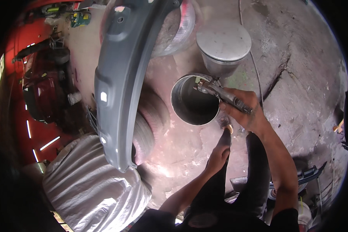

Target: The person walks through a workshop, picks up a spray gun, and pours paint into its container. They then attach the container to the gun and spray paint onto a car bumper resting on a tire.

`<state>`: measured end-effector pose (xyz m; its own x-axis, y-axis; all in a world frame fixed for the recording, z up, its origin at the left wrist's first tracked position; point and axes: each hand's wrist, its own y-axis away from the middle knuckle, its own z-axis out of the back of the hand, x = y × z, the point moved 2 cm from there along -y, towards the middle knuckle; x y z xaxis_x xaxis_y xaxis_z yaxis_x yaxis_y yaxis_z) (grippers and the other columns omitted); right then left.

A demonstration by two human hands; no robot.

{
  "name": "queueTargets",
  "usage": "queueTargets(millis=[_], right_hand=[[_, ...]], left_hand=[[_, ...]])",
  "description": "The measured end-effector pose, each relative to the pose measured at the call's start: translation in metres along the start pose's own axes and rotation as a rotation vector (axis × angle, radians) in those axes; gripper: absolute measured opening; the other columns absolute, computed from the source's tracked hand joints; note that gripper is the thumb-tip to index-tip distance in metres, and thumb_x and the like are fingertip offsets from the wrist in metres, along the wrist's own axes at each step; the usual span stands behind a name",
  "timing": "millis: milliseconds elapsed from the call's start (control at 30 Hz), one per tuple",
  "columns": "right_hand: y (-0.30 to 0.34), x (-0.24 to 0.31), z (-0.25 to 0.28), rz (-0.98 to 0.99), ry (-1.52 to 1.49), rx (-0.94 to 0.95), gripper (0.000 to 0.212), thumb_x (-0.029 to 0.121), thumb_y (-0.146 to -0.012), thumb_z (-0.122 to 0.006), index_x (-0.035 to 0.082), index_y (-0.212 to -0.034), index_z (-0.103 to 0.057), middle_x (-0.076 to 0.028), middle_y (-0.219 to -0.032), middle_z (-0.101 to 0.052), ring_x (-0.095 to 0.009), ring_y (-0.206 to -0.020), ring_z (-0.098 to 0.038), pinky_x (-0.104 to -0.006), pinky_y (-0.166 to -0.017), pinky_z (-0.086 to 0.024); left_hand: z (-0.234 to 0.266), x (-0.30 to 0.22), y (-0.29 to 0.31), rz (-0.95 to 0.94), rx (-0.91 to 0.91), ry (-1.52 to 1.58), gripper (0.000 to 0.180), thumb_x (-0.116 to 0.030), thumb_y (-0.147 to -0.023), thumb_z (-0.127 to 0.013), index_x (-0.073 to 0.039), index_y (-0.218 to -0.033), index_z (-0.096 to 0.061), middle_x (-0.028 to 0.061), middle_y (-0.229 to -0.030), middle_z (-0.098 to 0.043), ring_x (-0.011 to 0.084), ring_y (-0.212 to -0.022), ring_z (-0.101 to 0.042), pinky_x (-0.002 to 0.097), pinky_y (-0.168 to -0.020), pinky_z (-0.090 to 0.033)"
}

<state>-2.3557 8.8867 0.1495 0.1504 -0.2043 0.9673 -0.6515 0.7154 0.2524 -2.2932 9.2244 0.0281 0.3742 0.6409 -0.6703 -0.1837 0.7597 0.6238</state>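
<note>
Above the stained concrete floor (297, 69), the right hand (245, 110) is wrapped tight around the handle of a spray gun (220, 92), tipping it so the open metal cup (194, 99) gapes upward, probably to let its inside be seen. The gun's long axis runs from lower right to upper left, nozzle end toward the cup. The left hand (219, 154) is curled below the handle, seemingly at the hose fitting; its grip is unclear. A round lid (223, 42) lies beyond, beside a grey bumper panel (121, 77) resting on tyres (150, 123).
</note>
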Motion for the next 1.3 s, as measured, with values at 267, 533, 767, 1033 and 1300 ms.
queueTargets(millis=[267, 533, 767, 1033, 1300], right_hand=[[-0.086, -0.02, 0.071, 0.012, 0.032, -0.55, 0.043, 0.042, -0.095, -0.077, 0.0, -0.091, -0.072, -0.003, -0.061, -0.06, -0.009, -0.053, -0.054, -0.0276, -0.05, -0.04], [-0.074, -0.027, 0.067, -0.072, -0.001, -0.554, 0.038, 0.034, -0.095, -0.078, -0.004, -0.094, -0.074, -0.007, -0.064, -0.062, -0.013, -0.057, -0.055, -0.032, -0.056, -0.044], [-0.036, -0.053, 0.064, 0.131, 0.052, -0.22, 0.034, 0.03, -0.091, -0.078, -0.003, -0.094, -0.071, -0.006, -0.07, -0.063, -0.012, -0.061, -0.06, -0.0308, -0.057, -0.047], [-0.097, -0.05, 0.105, -0.067, 0.018, -0.321, 0.043, 0.039, -0.093, -0.078, -0.002, -0.107, -0.076, -0.007, -0.066, -0.065, -0.015, -0.062, -0.062, -0.0342, -0.062, -0.048], [-0.118, -0.051, 0.104, 0.049, -0.037, -0.606, 0.045, 0.04, -0.093, -0.078, -0.001, -0.109, -0.075, -0.005, -0.061, -0.06, -0.015, -0.057, -0.056, -0.0345, -0.061, -0.047]], left_hand=[[-0.029, 0.057, 0.046, 0.363, 0.278, -0.611, 0.065, -0.047, -0.089, -0.074, -0.015, -0.143, -0.057, 0.0201, -0.148, -0.049, 0.0434, -0.128, -0.057, 0.0555, -0.097, -0.056], [-0.025, 0.065, 0.028, 0.329, 0.255, -0.635, 0.056, -0.044, -0.09, -0.072, -0.008, -0.132, -0.062, 0.022, -0.135, -0.055, 0.0455, -0.122, -0.059, 0.0562, -0.09, -0.057], [-0.03, 0.06, 0.022, 0.292, 0.251, -0.689, 0.051, -0.043, -0.089, -0.072, -0.007, -0.125, -0.065, 0.0213, -0.126, -0.059, 0.0453, -0.116, -0.062, 0.0556, -0.088, -0.058], [-0.022, 0.056, 0.011, 0.285, 0.234, -0.703, 0.048, -0.044, -0.089, -0.072, -0.008, -0.121, -0.067, 0.0191, -0.124, -0.06, 0.0425, -0.115, -0.063, 0.0542, -0.085, -0.059], [-0.017, 0.05, 0.003, 0.321, 0.237, -0.688, 0.046, -0.041, -0.088, -0.072, -0.007, -0.119, -0.068, 0.0195, -0.126, -0.061, 0.0432, -0.115, -0.062, 0.0557, -0.089, -0.057]])
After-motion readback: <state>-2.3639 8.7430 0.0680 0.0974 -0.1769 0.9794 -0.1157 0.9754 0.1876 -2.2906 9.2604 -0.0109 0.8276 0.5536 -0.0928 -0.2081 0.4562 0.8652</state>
